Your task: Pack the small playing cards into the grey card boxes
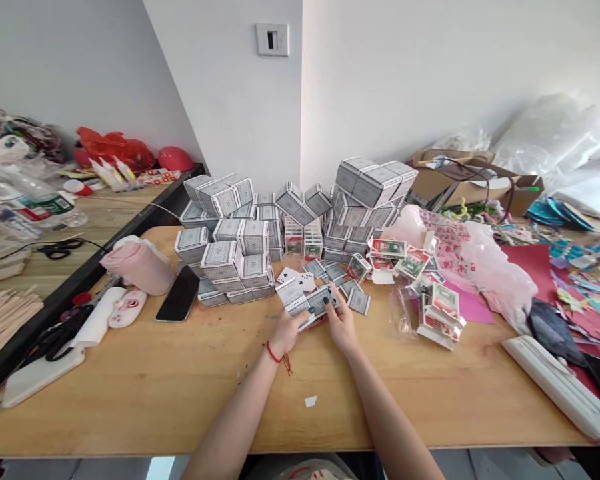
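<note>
My left hand (285, 333), with a red string bracelet at the wrist, is closed on patterned playing cards (316, 304) low over the table. On their right side my right hand (341, 323) grips the same cards, its thumb on top. Whether the cards are folded together is hard to make out. Just beyond my fingers lie face-up cards (304, 278) and several face-down cards (360, 301). Behind them rise a left stack (223, 260) and a right stack (363, 187) of blocks made from cards, with card boxes (295, 241) standing between.
Opened card boxes (443, 307) and a pink plastic bag (495, 273) lie to the right, near a white long tool (555, 380). Leftward are a black phone (179, 297), a pink roll (139, 267) and a white glue gun (75, 347). A paper scrap (311, 401) lies in front.
</note>
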### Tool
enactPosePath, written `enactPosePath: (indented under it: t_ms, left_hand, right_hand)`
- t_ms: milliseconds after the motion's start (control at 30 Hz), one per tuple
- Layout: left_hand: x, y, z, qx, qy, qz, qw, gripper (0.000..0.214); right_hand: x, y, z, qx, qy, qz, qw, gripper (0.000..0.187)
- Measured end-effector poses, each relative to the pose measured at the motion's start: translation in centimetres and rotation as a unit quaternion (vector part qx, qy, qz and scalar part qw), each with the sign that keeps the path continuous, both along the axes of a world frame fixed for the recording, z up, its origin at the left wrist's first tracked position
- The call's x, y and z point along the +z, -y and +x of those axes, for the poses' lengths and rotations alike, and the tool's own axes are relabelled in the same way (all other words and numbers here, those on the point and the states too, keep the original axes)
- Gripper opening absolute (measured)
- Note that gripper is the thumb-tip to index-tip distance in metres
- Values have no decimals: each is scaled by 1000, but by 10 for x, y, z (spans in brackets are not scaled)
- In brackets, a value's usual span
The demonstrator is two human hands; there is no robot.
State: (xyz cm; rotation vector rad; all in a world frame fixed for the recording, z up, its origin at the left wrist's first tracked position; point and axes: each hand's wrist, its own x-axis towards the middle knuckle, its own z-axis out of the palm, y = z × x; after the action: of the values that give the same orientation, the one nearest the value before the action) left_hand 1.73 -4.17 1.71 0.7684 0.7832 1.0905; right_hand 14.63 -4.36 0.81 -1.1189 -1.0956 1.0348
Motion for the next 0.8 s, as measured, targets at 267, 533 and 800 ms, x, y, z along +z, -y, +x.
enactPosePath:
  t_ms: [267,533,800]
  left_hand:
    - [-10,-4,-1,65,-47,30,996,46]
    - [-9,-2,-2,37,-43,26,998,48]
    - [-13,-2,-4,38,-48,47,997,48]
  right_hand:
    - [-2,3,3,-22,100,25,994,45]
    - [19,2,4,170,-207,-108,957,54]
    - [19,5,0,233,-335,-154,900,40]
